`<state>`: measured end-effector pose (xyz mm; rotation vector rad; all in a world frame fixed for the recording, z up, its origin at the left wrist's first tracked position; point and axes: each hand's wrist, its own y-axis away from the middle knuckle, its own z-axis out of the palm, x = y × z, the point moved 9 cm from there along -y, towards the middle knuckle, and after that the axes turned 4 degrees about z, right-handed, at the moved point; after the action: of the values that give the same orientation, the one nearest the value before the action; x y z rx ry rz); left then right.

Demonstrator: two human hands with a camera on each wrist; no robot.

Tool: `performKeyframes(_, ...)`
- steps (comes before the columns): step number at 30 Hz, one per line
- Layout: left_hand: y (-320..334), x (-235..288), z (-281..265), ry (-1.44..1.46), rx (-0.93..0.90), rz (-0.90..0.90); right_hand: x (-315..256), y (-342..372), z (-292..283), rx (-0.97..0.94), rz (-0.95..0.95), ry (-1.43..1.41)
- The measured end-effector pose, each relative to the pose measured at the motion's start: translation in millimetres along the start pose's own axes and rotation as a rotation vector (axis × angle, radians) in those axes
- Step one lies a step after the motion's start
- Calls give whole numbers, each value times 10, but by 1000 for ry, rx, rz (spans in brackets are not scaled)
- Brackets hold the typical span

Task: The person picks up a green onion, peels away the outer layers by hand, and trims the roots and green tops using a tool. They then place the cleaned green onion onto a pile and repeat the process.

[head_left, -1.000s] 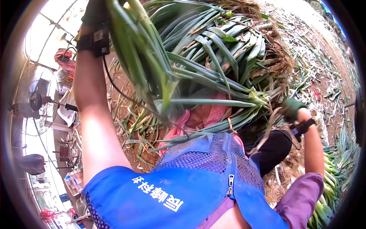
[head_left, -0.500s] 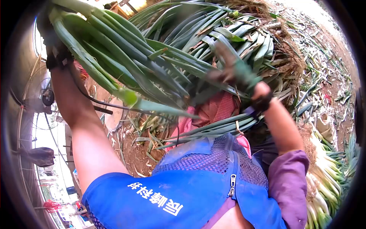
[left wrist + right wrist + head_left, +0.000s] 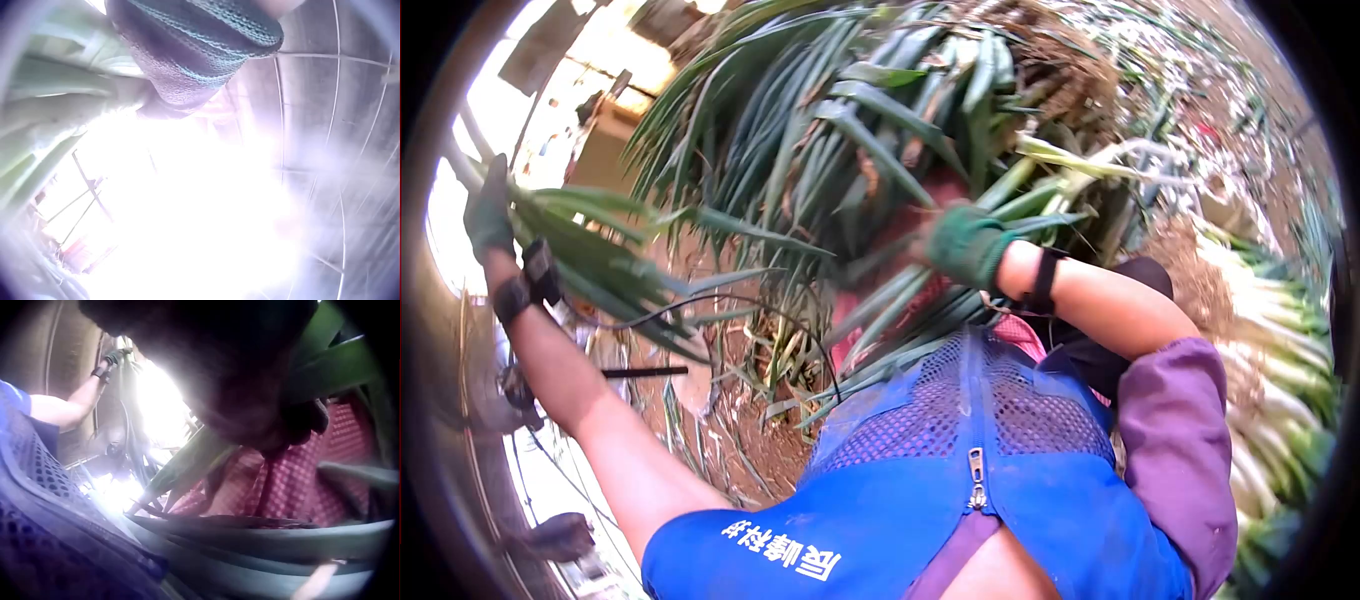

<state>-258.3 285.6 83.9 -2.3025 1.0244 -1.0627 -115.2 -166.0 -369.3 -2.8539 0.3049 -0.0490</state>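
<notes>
My left hand (image 3: pixel 490 215), in a green knitted glove, is stretched far out to the left. It grips a bunch of green onions (image 3: pixel 600 240) whose long leaves trail toward the middle. In the left wrist view the gloved fingers (image 3: pixel 194 56) are curled at the stalks (image 3: pixel 69 100). Over the lap, my right hand (image 3: pixel 967 245), gloved too, holds green onions (image 3: pixel 1040 195); their pale stems point right and their leaves run down past the hand. The right wrist view shows this hand dark, with leaves on both sides of it and a pink checked cloth (image 3: pixel 294 481) behind.
A large heap of green onions (image 3: pixel 800 120) lies in front, roots (image 3: pixel 1080 80) to the right. Peeled green onions with white stems (image 3: pixel 1280 390) lie in a row at the right. Leaf scraps (image 3: pixel 1190 70) cover the ground beyond. A cable (image 3: pixel 700 297) runs from the left wrist.
My left hand has swung left and lower with its bunch. My right hand has come from the lower right, across the heap, to the green onions over the lap.
</notes>
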Motion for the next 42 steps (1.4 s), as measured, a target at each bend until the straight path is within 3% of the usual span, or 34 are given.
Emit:
performKeyframes(1,179,294,124,-180,-17,73,-96,-36,-75,48,-15,-99)
performKeyframes(3,245,489,517,-252,-167,102,-181,3,-94,122,44,-101)
performKeyframes(5,468,864,986,-286,-281,275,-233,69,-156,-21,35,-176)
performKeyframes(7,891,1259,1362,-331,-406,408,-199,112,-630,7,8,-252)
performKeyframes(8,1096,1448,1565,-488,-471,454,-184,115,-883,21,-13,-291)
performKeyframes(9,1289,1628,1763,-644,-532,498,-75,141,-1332,334,25,-166)
performKeyframes(10,1521,1821,1919,-689,-474,648,59,191,-1667,519,63,-79)
performKeyframes(11,1735,1929,2032,-704,-363,817,141,272,-2033,655,78,17)
performKeyframes(13,2316,2368,2302,-677,-471,1020,323,356,-2477,853,129,92)
performKeyframes(15,2696,2630,2526,-511,-527,1214,575,344,-2519,813,224,257)
performKeyframes(16,2911,2808,2568,-425,-516,1329,637,320,-2506,595,353,443)
performKeyframes(17,3092,2978,2587,-350,-503,1439,773,363,-2382,644,350,329)
performKeyframes(18,3270,3167,2567,-282,-537,1500,892,358,-2281,496,431,218)
performKeyframes(19,3455,3363,2527,-224,-567,1558,981,410,-2193,60,563,-20)
performKeyframes(21,3653,3609,2631,-191,-535,1644,1149,671,-1954,-53,712,-416)
performKeyframes(24,3870,4016,2660,-30,-421,1790,1179,1103,-1874,180,849,-603)
performKeyframes(27,4028,4558,2434,116,-288,1850,1155,1546,-2212,598,934,-574)
performKeyframes(28,4054,4688,2332,196,-144,1930,1127,1733,-2367,651,1043,-564)
performKeyframes(29,4113,4829,2158,277,6,1999,1112,1910,-2477,768,1029,-611)
performKeyframes(31,4266,5137,1728,225,305,1893,1059,2285,-2640,949,1038,-858)
performKeyframes(33,4208,5261,1520,269,350,1807,991,2736,-2827,1116,1047,-816)
performKeyframes(34,4199,5251,1492,383,304,1787,918,2993,-3081,1224,816,-512)
performKeyframes(36,4238,5177,1602,562,147,1768,685,3530,-3368,1314,783,-227)
performKeyframes(39,4387,4885,2227,630,-231,1694,568,4766,-3407,1366,1173,-49)
performKeyframes(41,4435,4557,2994,570,-559,1642,494,5809,-3145,1723,1437,-222)
performKeyframes(42,4480,4357,3350,570,-764,1599,414,6206,-3045,1759,1545,-100)
